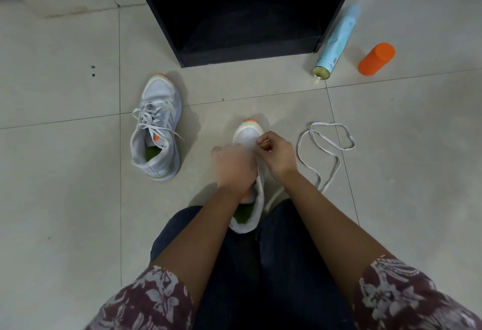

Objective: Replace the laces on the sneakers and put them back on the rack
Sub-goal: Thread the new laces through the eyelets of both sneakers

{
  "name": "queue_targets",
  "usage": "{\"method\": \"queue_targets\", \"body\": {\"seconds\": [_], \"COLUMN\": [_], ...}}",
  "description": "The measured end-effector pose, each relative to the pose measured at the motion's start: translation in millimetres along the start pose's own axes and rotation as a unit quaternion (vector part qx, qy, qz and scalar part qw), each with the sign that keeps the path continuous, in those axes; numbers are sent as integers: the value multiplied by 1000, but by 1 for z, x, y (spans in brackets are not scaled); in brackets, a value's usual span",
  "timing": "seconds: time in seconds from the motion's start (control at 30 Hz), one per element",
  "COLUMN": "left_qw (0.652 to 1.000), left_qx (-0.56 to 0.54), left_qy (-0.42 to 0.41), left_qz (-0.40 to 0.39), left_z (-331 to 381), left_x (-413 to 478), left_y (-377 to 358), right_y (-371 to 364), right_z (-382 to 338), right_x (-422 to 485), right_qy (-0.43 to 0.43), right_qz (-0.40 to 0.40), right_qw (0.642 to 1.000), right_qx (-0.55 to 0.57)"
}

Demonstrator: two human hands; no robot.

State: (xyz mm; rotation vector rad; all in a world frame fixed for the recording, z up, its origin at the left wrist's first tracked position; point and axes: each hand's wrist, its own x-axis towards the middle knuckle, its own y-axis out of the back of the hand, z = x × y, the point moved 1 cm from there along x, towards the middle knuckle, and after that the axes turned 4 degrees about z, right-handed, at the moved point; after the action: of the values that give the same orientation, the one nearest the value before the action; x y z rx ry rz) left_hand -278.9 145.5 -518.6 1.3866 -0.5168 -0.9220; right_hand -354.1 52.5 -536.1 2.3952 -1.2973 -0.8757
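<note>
Pale tiled floor [78,199] before a black rack [242,16]: 1 sneaker [246,134] sits toe-out between the person's knees.
The right hand [277,154] pinches what looks like a lace end [263,142] by the toe eyelets. The left hand [234,168] is blurred over the upper, so I cannot tell its grip. I'd judge the shoe light and soft and the lace limp: pinch its stiff tip. A 2nd sneaker [156,131] lies laced at left, a loose lace [329,124] at right.
</note>
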Motion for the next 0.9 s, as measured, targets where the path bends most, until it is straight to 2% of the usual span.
{"method": "queue_targets", "body": {"seconds": [0.13,0.2,0.3,0.37,0.43,0.57,0.73,0.8,0.83,0.9], "left_qw": [1000,996,967,948,949,955,956,958,959,957], "left_qx": [11,-85,-245,-292,-280,-238,-245,-243,-242,-246], "left_qy": [7,30,69,114,145,172,159,151,149,155], "left_qz": [13,27,28,44,28,-37,-15,-7,-4,-6], "left_z": [-18,-30,-33,-33,-34,-34,-36,-37,-37,-37], "left_x": [-27,-43,-51,-45,-35,-22,-21,-22,-22,-21], "left_y": [17,17,14,13,9,9,15,16,16,15], "right_y": [-3,-3,-3,-1,-2,-11,-17,-20,-21,-22], "right_z": [-3,-5,-6,-10,-15,-28,-52,-62,-65,-70], "right_x": [9,7,4,5,8,19,27,26,27,29], "right_qy": [12,39,60,90,170,291,389,401,397,365], "right_qz": [-36,-36,-41,-49,-70,-154,-243,-276,-292,-314], "right_qw": [995,992,989,991,978,913,771,730,721,732], "right_qx": [-90,-118,-126,-92,-94,-243,-441,-481,-487,-481]}}
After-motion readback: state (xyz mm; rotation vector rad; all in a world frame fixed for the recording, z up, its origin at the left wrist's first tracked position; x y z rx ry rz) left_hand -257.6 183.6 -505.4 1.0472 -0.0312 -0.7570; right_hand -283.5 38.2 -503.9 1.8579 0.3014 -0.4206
